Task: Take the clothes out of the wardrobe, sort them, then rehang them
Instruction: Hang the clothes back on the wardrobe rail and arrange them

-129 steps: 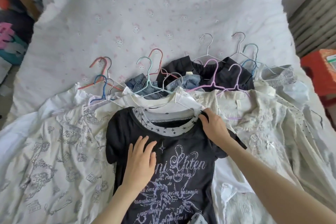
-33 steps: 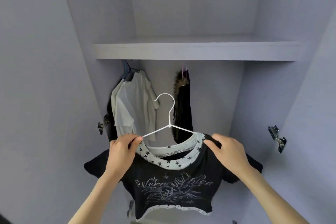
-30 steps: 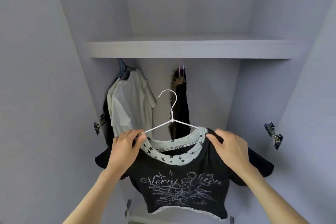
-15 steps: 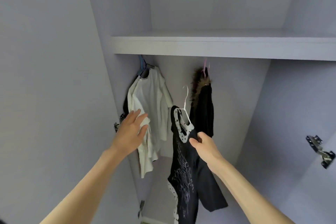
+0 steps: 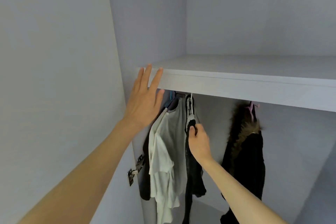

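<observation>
Fingers of the right hand (image 5: 199, 139) pinch the black T-shirt (image 5: 193, 160) at its shoulder; it hangs edge-on below the shelf (image 5: 236, 85), just right of a white top (image 5: 166, 154) and left of a fur-collared black coat (image 5: 245, 152). Left hand (image 5: 144, 103) is spread flat, grasping nothing, fingertips overlapping the shelf's left end.

Black tee (image 5: 192, 160) on white hanger (image 5: 191, 104), beside white tee (image 5: 163, 160).
</observation>
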### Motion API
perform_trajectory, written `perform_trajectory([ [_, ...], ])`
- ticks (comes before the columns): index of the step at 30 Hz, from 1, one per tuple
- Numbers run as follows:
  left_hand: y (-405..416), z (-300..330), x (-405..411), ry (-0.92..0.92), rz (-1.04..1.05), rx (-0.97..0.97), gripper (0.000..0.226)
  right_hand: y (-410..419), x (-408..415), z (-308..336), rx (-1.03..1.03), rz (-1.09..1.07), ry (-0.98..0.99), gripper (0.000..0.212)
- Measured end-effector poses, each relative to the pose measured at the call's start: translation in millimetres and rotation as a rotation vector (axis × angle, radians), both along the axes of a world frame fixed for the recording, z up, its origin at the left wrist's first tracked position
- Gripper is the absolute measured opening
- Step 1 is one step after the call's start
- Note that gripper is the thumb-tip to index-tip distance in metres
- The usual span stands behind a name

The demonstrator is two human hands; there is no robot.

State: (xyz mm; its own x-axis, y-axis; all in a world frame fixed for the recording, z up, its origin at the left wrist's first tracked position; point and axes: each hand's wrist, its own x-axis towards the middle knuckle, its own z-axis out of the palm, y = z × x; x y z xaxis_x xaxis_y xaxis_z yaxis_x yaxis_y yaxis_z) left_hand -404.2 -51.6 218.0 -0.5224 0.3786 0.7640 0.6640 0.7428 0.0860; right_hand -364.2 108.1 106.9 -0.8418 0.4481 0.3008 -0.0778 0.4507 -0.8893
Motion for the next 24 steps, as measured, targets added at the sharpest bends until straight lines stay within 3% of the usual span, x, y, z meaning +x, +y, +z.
perform_trajectory([
  [6,5,4,-41,-0.039,0.016,-0.001,0.058,10,-80,18,-0.004,-0.051,0.043,0.016],
  [15,6,-12,-61,0.062,-0.044,0.106,0.049,0,-122,-10,0.015,-0.136,-0.118,0.019],
  [21,7,-15,-68,0.145,-0.069,0.131,0.048,-31,-144,-18,0.143,-0.034,-0.171,0.022],
  [24,7,-16,-70,0.143,-0.061,0.136,0.049,-43,-151,-16,0.083,0.031,-0.194,0.026],
])
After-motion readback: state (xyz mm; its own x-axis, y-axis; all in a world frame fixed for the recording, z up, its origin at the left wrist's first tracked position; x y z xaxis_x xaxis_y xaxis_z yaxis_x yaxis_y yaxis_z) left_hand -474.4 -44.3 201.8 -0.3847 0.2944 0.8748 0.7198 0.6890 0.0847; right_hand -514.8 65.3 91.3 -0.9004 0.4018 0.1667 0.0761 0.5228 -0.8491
